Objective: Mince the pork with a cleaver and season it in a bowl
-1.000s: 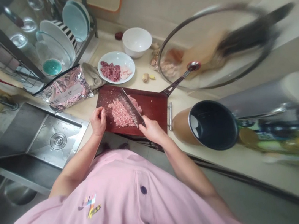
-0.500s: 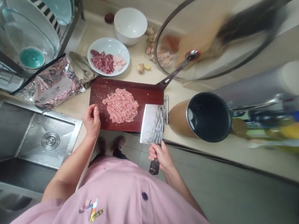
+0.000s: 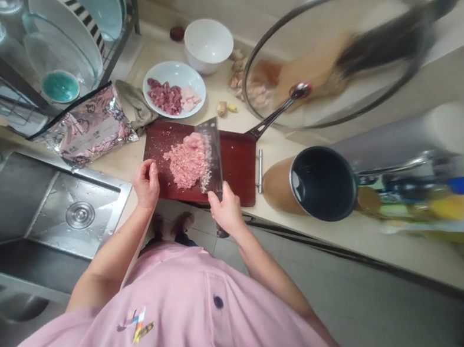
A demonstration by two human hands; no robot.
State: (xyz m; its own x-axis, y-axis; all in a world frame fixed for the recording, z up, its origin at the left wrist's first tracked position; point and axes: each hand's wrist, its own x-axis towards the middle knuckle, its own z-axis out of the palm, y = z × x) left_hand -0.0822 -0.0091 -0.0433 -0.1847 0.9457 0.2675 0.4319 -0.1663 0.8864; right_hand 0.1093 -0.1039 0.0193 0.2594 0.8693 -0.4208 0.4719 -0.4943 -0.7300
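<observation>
Right fingers are clamped on cleaver, left fingers curled in; meat is apparently being minced, folding toward nine o'clock seemingly required.

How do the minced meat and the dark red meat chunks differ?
The minced meat is finer and paler; the dark red meat chunks are coarser. The minced meat lies on the cutting board; the dark red meat chunks lie on the plate. Both sit in loose heaps.
</observation>
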